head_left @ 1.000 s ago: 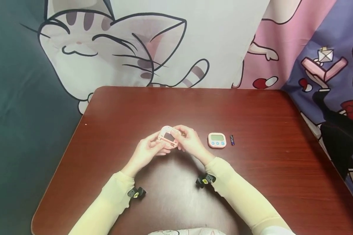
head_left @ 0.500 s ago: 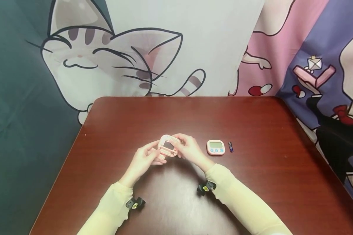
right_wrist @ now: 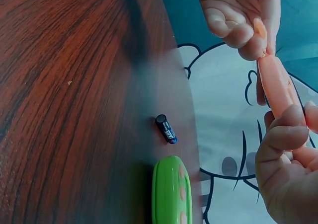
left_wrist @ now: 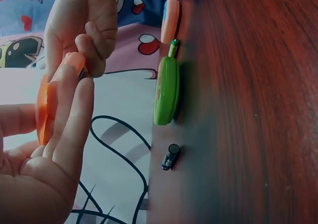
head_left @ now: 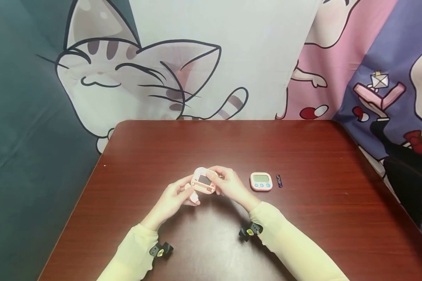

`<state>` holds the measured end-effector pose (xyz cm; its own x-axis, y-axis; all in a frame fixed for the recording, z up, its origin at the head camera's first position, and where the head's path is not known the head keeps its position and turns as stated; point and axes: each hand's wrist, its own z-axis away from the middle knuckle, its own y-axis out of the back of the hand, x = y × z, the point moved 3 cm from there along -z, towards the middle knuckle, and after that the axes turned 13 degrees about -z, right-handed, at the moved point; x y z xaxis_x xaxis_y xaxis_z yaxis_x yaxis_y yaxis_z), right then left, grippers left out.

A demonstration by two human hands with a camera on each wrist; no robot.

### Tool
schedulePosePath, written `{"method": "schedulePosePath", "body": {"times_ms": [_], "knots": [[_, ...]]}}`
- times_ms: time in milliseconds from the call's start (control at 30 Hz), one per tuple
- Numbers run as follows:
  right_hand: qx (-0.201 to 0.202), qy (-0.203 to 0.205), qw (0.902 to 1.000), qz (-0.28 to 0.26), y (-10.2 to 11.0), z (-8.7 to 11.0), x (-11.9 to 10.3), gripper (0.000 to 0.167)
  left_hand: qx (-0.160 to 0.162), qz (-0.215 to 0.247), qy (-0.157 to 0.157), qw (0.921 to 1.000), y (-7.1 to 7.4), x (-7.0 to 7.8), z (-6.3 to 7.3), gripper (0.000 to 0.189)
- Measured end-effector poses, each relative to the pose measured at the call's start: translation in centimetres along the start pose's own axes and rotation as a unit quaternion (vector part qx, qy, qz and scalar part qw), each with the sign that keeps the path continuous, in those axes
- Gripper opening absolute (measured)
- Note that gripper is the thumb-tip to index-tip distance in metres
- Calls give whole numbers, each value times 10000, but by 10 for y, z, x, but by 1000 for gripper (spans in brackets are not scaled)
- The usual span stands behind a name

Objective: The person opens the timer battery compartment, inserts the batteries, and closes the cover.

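Note:
Face down between the hands is a pink kitchen timer (head_left: 203, 180), its back with a dark rectangle and an uncovered battery slot turned up. My right hand (head_left: 230, 187) grips its right side, thumb on the back. A small pale pink battery cover (head_left: 194, 197) is in my left hand (head_left: 172, 201), whose thumb and fingers pinch it right at the timer's left edge. The cover also shows in the right wrist view, sticking up from the left fingers (right_wrist: 236, 28). Both hands are raised over the table.
A second pink timer (head_left: 261, 182) lies on the brown table (head_left: 154, 148) at right, a dark blue battery (head_left: 279, 181) beside it. The left wrist view shows a green timer (left_wrist: 167, 91), a green battery (left_wrist: 174, 48) and a dark battery (left_wrist: 170, 157), hidden in the head view.
The cover has come away from the timer and tilted down in the left hand. The right hand keeps its grip. The head view has tipped up, so the table sits lower.

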<state>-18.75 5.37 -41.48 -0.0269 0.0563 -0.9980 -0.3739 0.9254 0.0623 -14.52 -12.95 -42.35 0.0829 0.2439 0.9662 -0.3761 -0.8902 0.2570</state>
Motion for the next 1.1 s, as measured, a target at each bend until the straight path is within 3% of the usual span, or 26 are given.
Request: {"method": "schedulePosePath", "body": {"times_ms": [167, 367, 533, 700, 867, 967, 1100], "knots": [[86, -55, 9998, -147, 3, 0, -1, 30, 168, 166, -59, 9997, 1, -1, 1, 48], [57, -165, 9997, -198, 5, -1, -2, 30, 567, -3, -13, 9984, 5, 0, 0, 34], [-56, -302, 9990, -327, 3, 0, 0, 29, 731, -76, 35, 9973, 7, -3, 3, 42], [-116, -208, 9993, -305, 0, 1, 1, 29, 623, 155, 239, 9976, 8, -6, 5, 55], [-60, -46, 9996, -281, -3, 0, -1, 30, 527, 767, 395, 9949, 5, -3, 6, 72], [-165, -2, 9997, -158, -6, 2, -1, 30, 480, 947, 390, 9936, 2, -1, 6, 73], [-302, -43, 9995, -15, -8, 7, -2, 27, 106, 1033, 396, 9938, -2, -1, 8, 68]]}}
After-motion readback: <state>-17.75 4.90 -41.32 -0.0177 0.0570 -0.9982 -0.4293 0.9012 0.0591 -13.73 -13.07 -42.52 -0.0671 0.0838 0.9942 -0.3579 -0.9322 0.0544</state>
